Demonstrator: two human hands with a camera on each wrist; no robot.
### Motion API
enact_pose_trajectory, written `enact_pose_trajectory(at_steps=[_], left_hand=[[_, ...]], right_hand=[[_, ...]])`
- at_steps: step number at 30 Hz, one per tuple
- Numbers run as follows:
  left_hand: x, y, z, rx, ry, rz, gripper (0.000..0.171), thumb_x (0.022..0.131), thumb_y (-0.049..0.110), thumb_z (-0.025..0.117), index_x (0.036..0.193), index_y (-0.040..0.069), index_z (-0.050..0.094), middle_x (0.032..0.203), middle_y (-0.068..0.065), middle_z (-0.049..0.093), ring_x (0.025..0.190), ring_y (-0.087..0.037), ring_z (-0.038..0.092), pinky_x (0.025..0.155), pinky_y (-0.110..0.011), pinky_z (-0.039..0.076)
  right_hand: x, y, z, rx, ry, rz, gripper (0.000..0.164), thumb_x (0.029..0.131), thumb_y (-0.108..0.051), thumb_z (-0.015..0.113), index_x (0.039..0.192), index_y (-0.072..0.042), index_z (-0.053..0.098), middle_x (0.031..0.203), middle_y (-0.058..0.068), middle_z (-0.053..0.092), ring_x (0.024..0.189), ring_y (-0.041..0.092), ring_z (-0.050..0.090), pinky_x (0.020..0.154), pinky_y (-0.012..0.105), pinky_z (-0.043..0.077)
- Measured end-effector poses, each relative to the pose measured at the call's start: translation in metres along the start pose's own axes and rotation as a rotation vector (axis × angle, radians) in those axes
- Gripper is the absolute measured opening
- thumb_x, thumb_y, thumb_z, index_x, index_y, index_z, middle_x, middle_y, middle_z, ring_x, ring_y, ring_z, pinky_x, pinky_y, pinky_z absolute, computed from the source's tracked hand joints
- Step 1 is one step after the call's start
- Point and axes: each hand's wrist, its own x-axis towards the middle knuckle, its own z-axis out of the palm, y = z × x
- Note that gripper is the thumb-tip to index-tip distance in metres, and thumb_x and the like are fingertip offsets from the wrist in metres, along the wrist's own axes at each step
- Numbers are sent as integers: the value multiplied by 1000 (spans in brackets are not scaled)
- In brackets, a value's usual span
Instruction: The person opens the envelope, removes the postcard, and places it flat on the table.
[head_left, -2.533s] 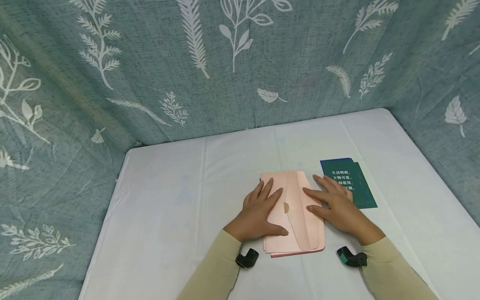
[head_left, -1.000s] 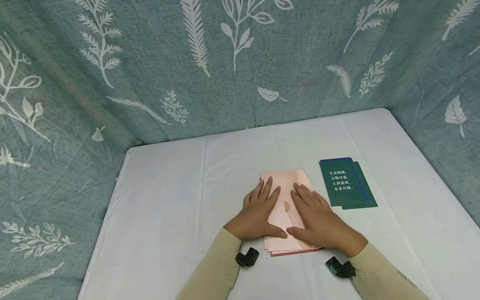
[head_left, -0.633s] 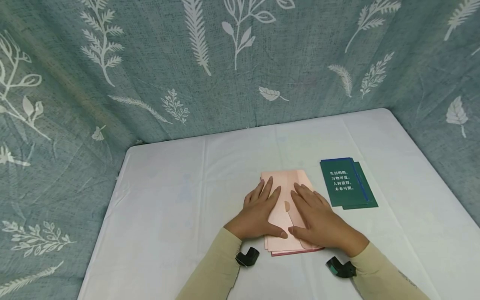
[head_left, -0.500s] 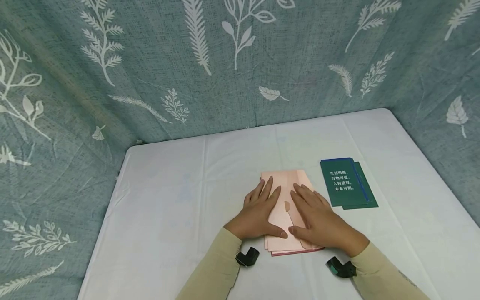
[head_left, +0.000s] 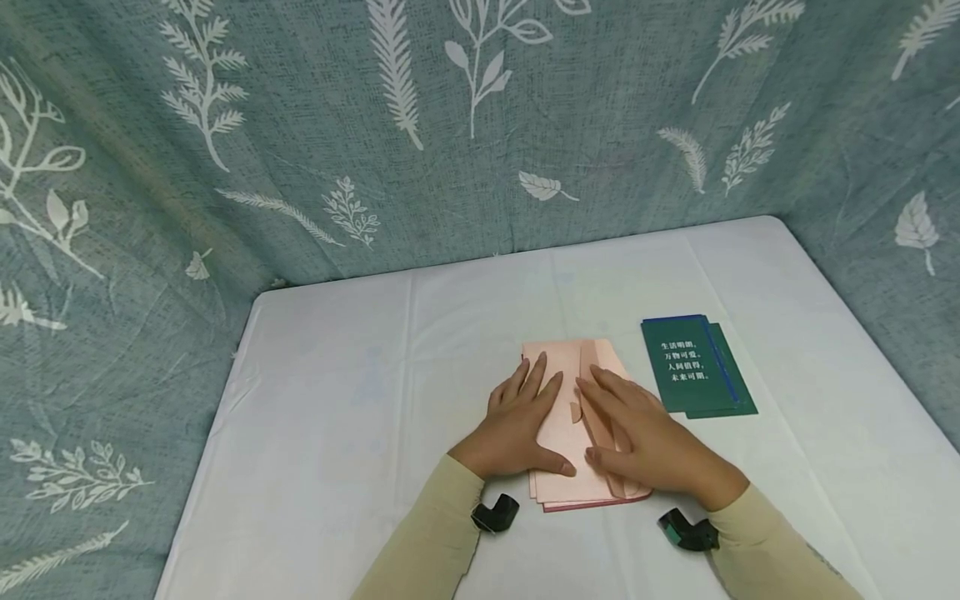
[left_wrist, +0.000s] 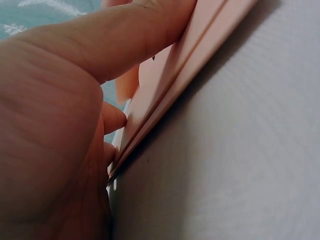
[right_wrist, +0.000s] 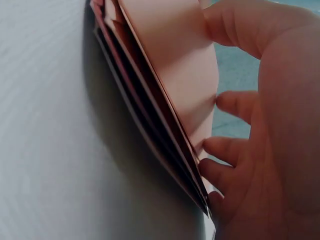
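A pink envelope lies on top of a small stack of others, whose reddish lower edge shows at the front. My left hand rests spread on the envelope's left half. My right hand touches the flap on the right with fairly straight fingers. The flap stands slightly raised, its small rounded tab between my hands. In the right wrist view the fingertips meet the pink paper, and several layers show at the stack's edge. The left thumb lies on the paper in the left wrist view.
Dark green cards with white writing and a blue edge lie overlapped to the right of the envelopes. A white cloth covers the table. Green leaf-patterned curtains hang behind and at both sides.
My right hand moved left from the envelope's right side onto the flap, then slid slightly back right. The flap, flat before, is now a little raised. My left hand stays put.
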Motion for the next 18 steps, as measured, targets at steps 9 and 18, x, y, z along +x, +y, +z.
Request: enact_pose_trajectory(at_steps=[9,18], left_hand=[[-1,2,-2,-6,-2,2,130,82,64,90,175,12,16,180,-8,-14,163,-28,-19,127,-58,5],[0,0,-1,-7,1,4,130,82,64,89,175,13,14,180,-6,-15,163,-26,-20,127,-58,5]], right_hand=[[1,2,-4,11,37,-25,76,102,-40,74,169,-21,44,175,12,31,155,44,34,114,71,37],[1,3,-11,52,77,-20,74,101,-26,76,167,-13,46,172,10,39,154,40,38,115,67,38]])
